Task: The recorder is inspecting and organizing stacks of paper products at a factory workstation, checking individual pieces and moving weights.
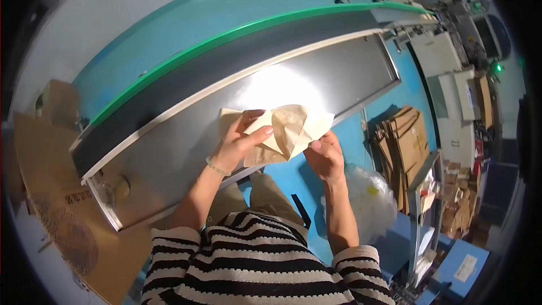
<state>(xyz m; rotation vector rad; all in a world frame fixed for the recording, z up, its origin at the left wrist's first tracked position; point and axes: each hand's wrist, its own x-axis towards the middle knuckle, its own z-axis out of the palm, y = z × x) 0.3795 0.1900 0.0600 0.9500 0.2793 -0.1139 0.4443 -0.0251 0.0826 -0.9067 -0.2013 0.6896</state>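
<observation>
Striped knit top point(243, 265) fills the foreground; beyond, a folded cream paper-like sheet point(291, 135) is held above the metal bench's point(175, 152) near edge. Uneven pulling could tear it; a loosened pinch could drop it. Left hand point(234, 144) clamps its left side, thumb on top; right hand point(328, 159) pinches its right edge, fingers partly hidden.

The left hand point(237, 142), thumb extended opposite curled fingers, sits inside the worktop's near edge point(186, 141); the right hand point(328, 159) curls just outside, forearms point(341, 212) converging.

The creased paper point(316, 126) looks matt, the metal tabletop point(353, 70) glossy.
</observation>
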